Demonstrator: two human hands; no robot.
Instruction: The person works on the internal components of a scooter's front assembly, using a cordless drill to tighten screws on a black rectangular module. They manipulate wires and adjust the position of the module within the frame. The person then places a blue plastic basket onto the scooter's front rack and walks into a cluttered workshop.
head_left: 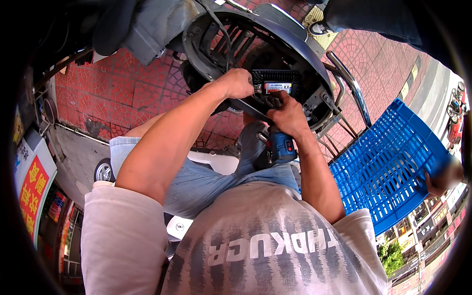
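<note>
An electric scooter's dark body shell point(314, 58) stands open in front of me. Inside it sits a black finned box point(276, 74) with a white label, and dark wires run beside it. At the left end of this box my left hand point(238, 83) is closed in a pinch, though what its fingers hold is hidden. My right hand point(289, 114) reaches in over the near rim. Its fingers are curled down by the dark wires point(265, 100), just below the label, and whatever they grip cannot be made out. A blue cordless drill point(283, 146) rests below my right wrist, by my lap.
A blue plastic crate point(383, 164) stands tilted at the right, where another person's hand point(433, 186) touches its edge. Chrome bars point(351, 86) stick out beside the shell. Another person's shoe point(318, 28) is at the top right. Red paving point(110, 93) lies to the left.
</note>
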